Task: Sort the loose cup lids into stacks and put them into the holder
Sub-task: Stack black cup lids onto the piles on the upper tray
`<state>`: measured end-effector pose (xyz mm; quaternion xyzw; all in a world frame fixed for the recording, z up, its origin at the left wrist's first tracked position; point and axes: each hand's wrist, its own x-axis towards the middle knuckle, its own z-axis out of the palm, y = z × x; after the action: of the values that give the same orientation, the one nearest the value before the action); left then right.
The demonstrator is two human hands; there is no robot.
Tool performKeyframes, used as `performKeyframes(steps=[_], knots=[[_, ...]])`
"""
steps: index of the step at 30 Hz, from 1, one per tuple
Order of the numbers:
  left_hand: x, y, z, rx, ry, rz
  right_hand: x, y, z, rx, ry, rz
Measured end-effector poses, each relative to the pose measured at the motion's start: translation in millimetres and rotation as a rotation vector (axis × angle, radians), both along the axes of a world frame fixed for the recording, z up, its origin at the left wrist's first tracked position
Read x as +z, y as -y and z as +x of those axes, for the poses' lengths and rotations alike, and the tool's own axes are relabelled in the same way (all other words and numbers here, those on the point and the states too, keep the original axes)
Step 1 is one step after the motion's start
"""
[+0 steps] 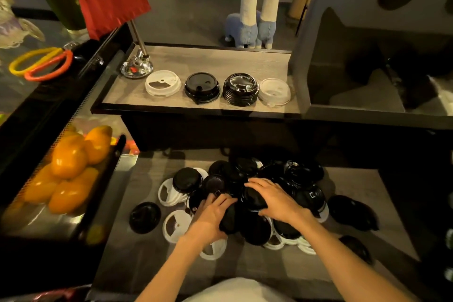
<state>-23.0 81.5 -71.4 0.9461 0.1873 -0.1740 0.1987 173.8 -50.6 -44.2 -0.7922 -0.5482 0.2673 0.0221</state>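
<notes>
A heap of loose black and white cup lids [282,176] covers the lower counter. My left hand [212,215] grips a black lid [229,219] at the heap's near side. My right hand [277,200] curls over another black lid [253,198] just right of it. On the upper shelf [196,61] stand a white lid stack [163,85], a black lid stack [202,87], a taller ribbed black stack [241,89] and a clear lid stack [274,92]. No holder is identifiable.
A chrome flag base [136,68] with a red flag stands at the shelf's left end. A glass case with orange fruit [71,159] lies to the left. Single black lids [144,217] and white lids [176,225] lie around the heap. A grey cabinet [367,31] rises at right.
</notes>
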Motion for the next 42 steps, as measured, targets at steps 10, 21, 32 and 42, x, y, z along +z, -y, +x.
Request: performKeyframes(steps=[10, 21, 32, 42], knots=[[-2, -1, 2, 0.071, 0.178, -0.078, -5, 4, 8, -0.034, 0.026, 0.095], [37, -15, -22, 0.390, 0.567, -0.411, 40, 14, -4, -0.365, -0.327, 0.404], [93, -11, -20, 0.365, 0.755, -0.455, 88, 6, -39, -0.443, -0.719, 0.490], [106, -8, -25, 0.561, 0.881, -0.902, 109, 3, -49, -0.469, -0.886, 0.534]])
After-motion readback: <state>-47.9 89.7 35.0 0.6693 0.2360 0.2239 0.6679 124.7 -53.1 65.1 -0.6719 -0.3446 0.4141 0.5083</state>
